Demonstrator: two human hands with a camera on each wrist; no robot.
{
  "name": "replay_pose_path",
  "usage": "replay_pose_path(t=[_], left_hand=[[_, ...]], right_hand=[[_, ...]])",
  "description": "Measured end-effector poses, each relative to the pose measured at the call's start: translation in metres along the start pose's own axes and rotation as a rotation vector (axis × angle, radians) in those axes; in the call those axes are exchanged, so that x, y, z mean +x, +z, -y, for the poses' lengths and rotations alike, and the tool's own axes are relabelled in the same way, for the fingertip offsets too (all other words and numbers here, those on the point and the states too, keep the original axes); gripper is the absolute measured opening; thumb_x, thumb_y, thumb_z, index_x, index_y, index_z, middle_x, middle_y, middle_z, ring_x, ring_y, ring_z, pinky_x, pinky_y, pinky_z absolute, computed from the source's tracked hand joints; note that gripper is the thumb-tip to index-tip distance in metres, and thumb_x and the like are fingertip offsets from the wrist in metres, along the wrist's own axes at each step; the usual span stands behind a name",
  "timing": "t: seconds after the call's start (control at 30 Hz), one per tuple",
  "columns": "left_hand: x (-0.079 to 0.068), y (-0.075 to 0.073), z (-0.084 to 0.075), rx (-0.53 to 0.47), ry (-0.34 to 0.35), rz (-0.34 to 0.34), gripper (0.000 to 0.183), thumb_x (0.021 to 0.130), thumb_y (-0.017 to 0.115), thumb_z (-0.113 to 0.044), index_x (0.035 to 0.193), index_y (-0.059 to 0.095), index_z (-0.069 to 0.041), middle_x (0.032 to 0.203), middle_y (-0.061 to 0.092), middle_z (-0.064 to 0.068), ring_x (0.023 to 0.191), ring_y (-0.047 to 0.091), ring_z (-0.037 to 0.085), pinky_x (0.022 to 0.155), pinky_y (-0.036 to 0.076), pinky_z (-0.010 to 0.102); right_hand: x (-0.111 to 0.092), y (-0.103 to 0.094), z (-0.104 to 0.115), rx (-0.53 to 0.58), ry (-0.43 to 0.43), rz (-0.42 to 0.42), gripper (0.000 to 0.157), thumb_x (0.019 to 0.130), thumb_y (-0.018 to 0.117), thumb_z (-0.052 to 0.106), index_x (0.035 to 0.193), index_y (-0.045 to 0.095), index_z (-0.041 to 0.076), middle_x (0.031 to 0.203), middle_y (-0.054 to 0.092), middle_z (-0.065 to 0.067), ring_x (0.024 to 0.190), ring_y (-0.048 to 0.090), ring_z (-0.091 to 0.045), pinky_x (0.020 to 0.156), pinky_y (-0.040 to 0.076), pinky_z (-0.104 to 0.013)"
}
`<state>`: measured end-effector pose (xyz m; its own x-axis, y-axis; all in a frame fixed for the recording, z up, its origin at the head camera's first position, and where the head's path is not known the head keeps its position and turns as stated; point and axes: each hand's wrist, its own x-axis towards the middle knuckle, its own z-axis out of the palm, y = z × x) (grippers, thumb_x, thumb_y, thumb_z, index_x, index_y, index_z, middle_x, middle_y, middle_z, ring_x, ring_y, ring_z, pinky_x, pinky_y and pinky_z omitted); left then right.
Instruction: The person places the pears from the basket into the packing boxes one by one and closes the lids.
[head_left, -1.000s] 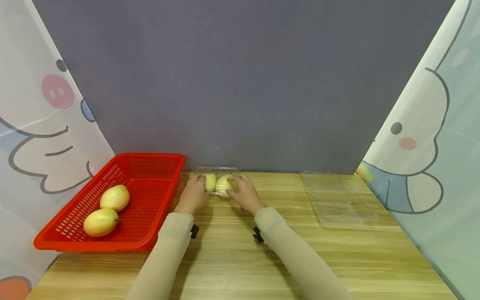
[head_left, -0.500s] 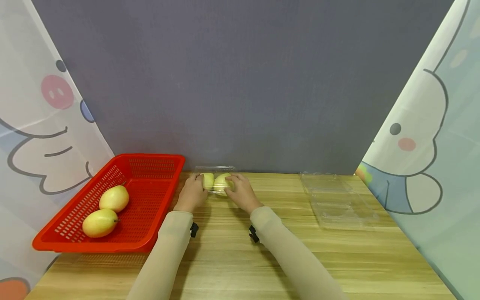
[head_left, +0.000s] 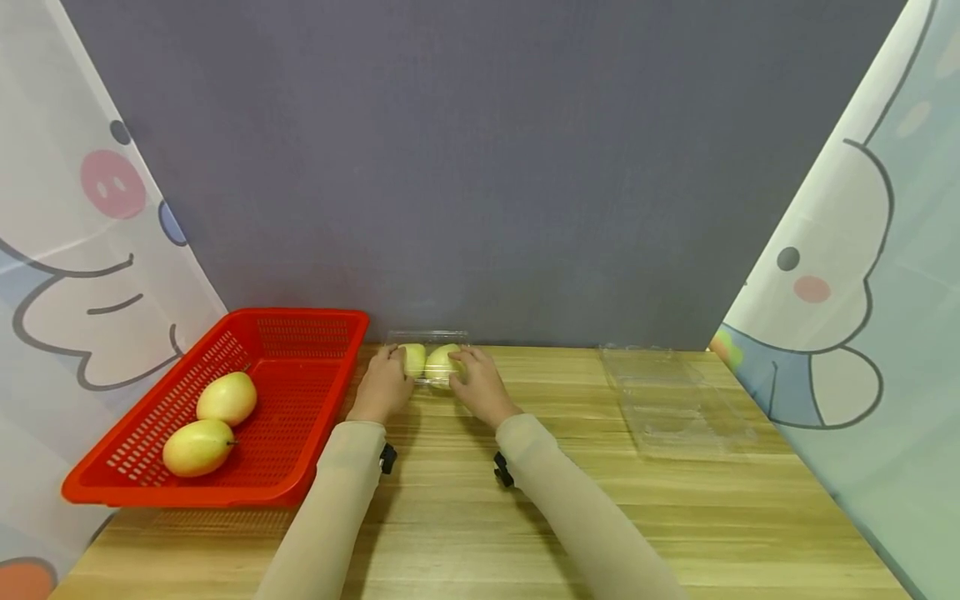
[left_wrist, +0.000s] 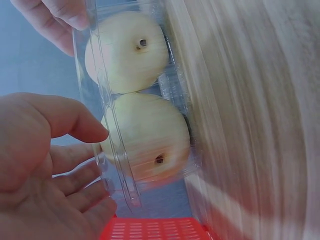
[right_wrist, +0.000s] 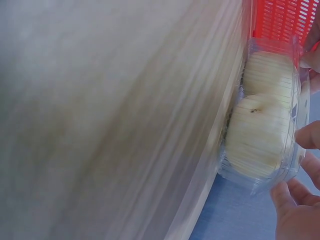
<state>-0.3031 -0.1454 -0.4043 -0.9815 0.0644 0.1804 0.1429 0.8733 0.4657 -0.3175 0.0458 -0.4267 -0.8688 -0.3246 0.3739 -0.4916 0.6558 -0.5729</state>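
Clear box [head_left: 427, 335] with two pale fruits [head_left: 443, 367] is at far edge of tabletop [head_left: 465, 533], left of middle. Left hand [head_left: 383, 386] pinches its left end, right hand [head_left: 482, 386] pinches right end. Red basket [head_left: 180, 497] at left edge, carrying two yellow fruits [head_left: 198, 447]. Clear container [head_left: 671, 402] near far right corner.

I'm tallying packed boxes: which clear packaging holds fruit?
The container between the left hand and right hand: two yellow fruits sit inside, whereas the other packaging at far right shows none.
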Motion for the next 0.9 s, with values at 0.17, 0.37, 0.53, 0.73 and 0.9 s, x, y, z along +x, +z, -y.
replay_pose_path(t=[0.17,0.37,0.53,0.73,0.9], left_hand=[[0.0008,-0.0006,0.0005,-0.008,0.004,-0.007,0.056,0.093,0.054,-0.003,0.146,0.041,0.01,0.153,0.033,0.029,0.141,0.03,0.047,0.113,0.031,0.056],[0.0025,-0.0002,0.0012,-0.009,0.016,-0.009,0.056,0.092,0.053,-0.002,0.145,0.042,0.011,0.152,0.034,0.03,0.141,0.031,0.046,0.114,0.03,0.055],[0.003,-0.0007,0.0011,-0.013,0.017,-0.008,0.057,0.092,0.052,-0.003,0.146,0.041,0.01,0.153,0.032,0.029,0.142,0.029,0.045,0.114,0.03,0.055],[0.0016,-0.0013,0.0006,-0.015,0.011,0.002,0.058,0.093,0.054,-0.006,0.147,0.039,0.011,0.155,0.03,0.029,0.143,0.026,0.045,0.114,0.03,0.056],[0.0011,-0.0011,0.0009,-0.016,0.019,-0.004,0.059,0.094,0.055,-0.007,0.147,0.038,0.012,0.155,0.03,0.029,0.144,0.026,0.046,0.115,0.029,0.056]], right_hand=[[0.0006,0.002,-0.001,-0.002,0.005,-0.002,0.041,0.097,0.065,0.011,0.136,0.059,0.002,0.148,0.047,-0.02,0.14,0.04,-0.032,0.114,0.034,-0.043],[0.0005,0.0022,-0.0014,-0.004,0.014,-0.009,0.04,0.097,0.065,0.011,0.136,0.059,0.003,0.148,0.046,-0.018,0.14,0.04,-0.031,0.114,0.035,-0.042],[0.0009,-0.0006,-0.0001,-0.011,0.005,-0.004,0.04,0.097,0.065,0.01,0.136,0.059,0.002,0.148,0.046,-0.018,0.139,0.041,-0.031,0.114,0.035,-0.042],[0.0018,-0.002,-0.0009,-0.037,0.007,0.031,0.041,0.099,0.064,0.013,0.137,0.057,0.003,0.149,0.045,-0.019,0.141,0.039,-0.031,0.115,0.033,-0.041],[0.002,-0.0031,-0.0011,-0.03,0.003,0.041,0.041,0.099,0.063,0.013,0.138,0.056,0.002,0.15,0.044,-0.02,0.141,0.039,-0.032,0.115,0.033,-0.042]])
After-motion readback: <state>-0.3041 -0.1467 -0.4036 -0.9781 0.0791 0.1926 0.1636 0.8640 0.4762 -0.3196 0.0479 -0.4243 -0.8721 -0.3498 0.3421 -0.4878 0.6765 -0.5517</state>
